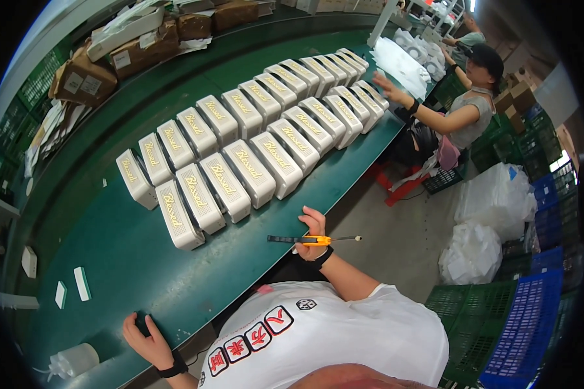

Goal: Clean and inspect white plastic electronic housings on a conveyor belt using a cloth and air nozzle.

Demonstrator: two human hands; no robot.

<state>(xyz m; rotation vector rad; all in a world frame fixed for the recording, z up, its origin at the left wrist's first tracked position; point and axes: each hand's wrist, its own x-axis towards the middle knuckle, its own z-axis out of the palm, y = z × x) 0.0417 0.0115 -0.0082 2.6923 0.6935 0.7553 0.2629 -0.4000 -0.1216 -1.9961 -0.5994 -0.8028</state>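
Note:
My left hand (148,340) rests at the near left edge of the green table (130,259), fingers spread, holding nothing. In my right hand (313,227), by the table's front edge, is a slim orange and black tool (315,240) with a thin metal rod at one end; its exact kind is unclear. Beyond my hands, two long rows of off-white cases (178,214) with gold lettering stand close together on the table. The nearest case is a short way left of my right hand, not touched by it.
A translucent squeeze bottle (74,360) lies at lower left, with small white blocks (82,284) above it. A co-worker (457,110) sits at right, one hand near the rows' far end. Cartons (84,78) lie behind; bagged goods (496,201) and crates (522,324) stand right.

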